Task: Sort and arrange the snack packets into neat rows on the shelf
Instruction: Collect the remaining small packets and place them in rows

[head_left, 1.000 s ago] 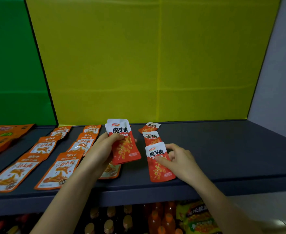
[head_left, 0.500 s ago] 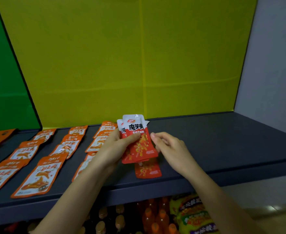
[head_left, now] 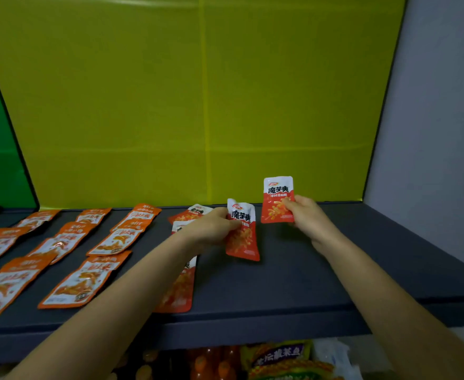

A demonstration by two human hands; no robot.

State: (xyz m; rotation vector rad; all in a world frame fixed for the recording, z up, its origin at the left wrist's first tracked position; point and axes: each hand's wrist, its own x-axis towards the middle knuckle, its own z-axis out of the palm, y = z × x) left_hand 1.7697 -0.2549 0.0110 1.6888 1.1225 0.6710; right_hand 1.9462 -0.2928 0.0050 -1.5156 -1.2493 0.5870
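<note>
The right hand (head_left: 306,215) pinches one red packet (head_left: 277,200) upright near the shelf (head_left: 335,270) back, likely starting a row, while the left hand (head_left: 211,229) grips another packet (head_left: 241,234) in reserve.

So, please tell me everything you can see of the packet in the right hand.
The packet is a flat pouch, glossy like plastic film, white on top with bold black characters, red-orange below with a picture of orange strips. The right hand pinches its lower right corner and holds it upright over the back of the shelf; nothing else touches it.
</note>
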